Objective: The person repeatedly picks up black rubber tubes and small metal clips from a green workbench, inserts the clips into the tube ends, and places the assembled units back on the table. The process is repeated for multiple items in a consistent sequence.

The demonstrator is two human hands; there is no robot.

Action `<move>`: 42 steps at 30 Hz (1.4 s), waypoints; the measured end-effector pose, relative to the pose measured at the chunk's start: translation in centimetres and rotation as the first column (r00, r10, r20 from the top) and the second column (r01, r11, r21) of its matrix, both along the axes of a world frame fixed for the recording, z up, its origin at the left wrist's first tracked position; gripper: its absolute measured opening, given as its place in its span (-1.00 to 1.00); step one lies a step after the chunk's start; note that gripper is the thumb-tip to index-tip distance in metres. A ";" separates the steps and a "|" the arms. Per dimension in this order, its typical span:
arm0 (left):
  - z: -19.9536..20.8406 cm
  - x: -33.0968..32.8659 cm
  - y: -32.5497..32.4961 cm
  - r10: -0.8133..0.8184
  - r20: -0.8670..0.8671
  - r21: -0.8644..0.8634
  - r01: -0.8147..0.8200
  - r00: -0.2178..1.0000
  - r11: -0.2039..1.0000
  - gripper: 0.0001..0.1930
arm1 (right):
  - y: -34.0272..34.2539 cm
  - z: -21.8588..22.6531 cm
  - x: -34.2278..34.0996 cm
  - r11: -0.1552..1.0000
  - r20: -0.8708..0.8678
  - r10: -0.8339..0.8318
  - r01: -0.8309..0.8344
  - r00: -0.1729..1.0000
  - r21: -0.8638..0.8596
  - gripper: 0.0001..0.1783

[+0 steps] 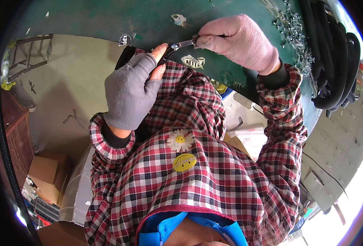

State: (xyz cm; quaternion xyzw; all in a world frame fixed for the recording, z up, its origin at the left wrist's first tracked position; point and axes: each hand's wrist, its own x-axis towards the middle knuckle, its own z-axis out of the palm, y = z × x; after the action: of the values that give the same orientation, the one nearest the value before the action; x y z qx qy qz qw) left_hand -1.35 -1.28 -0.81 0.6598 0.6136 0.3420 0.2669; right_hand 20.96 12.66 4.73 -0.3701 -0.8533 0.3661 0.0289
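Note:
My left hand [130,88], in a grey glove with bare fingertips, grips a short black tube [165,56] between thumb and fingers. Most of the tube is hidden by the hand. From the tube's upper end a slim shiny metal piece [184,43] reaches across to my right hand [241,43]. That hand wears a pink glove, and its thumb and forefinger pinch the far end of the metal piece. Whether the metal piece is joined to the tube or only touches it, I cannot tell. Both hands are over the near edge of the green table [91,18].
A heap of small metal parts [294,39] lies on the table to the right. Beyond it, thick black hoses [331,57] hang in a bundle. Torn labels [194,61] stick to the tabletop. Cardboard boxes [46,176] and a brown wooden cabinet [15,131] stand at the left.

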 end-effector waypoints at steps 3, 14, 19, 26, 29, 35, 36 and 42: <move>-0.1 0.1 0.0 -0.008 -0.003 0.001 0.008 1.000 1.000 -0.61 | 1.0 0.6 -0.3 0.985 0.048 0.027 -0.018 0.998 -0.174 -0.79; 1.7 -0.5 -1.2 -0.127 -0.076 0.018 0.129 0.989 0.991 -0.57 | 0.2 1.6 -0.2 0.956 0.040 0.161 -0.145 0.986 -0.256 -0.78; 1.4 -0.4 -2.0 -0.153 -0.040 -0.015 0.152 0.987 0.988 -0.50 | 0.0 2.9 -1.0 0.967 0.090 0.205 -0.188 0.975 -0.173 -0.80; 1.1 -0.1 -2.5 -0.150 -0.046 -0.027 0.149 0.988 0.988 -0.47 | 0.0 3.4 -1.9 0.962 0.227 0.239 -0.198 0.944 -0.190 -0.79; 1.1 -0.1 -2.5 -0.157 -0.091 -0.021 0.155 0.983 0.988 -0.50 | -0.1 3.0 -1.6 0.956 0.189 0.289 -0.272 0.938 -0.113 -0.75; 0.7 -0.2 -2.1 -0.170 -0.085 -0.023 0.168 0.982 0.985 -0.53 | -0.8 2.1 -2.0 0.929 0.168 0.358 -0.368 0.919 0.030 -0.71; 0.6 -0.2 -2.1 -0.165 -0.086 -0.016 0.164 0.983 0.986 -0.53 | -0.8 2.1 -2.1 0.931 0.150 0.357 -0.365 0.922 0.027 -0.71; 0.3 -0.4 -1.7 -0.181 -0.115 0.038 0.186 0.977 0.982 -0.54 | 0.0 0.9 -1.8 0.923 0.128 0.382 -0.384 0.915 -0.007 -0.70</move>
State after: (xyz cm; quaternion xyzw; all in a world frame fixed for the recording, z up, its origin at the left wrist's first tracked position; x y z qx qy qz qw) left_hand -1.76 -2.95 -0.52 0.7379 0.5554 0.2936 0.2468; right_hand 19.20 12.68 5.61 -0.2181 -0.9126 0.3327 -0.0944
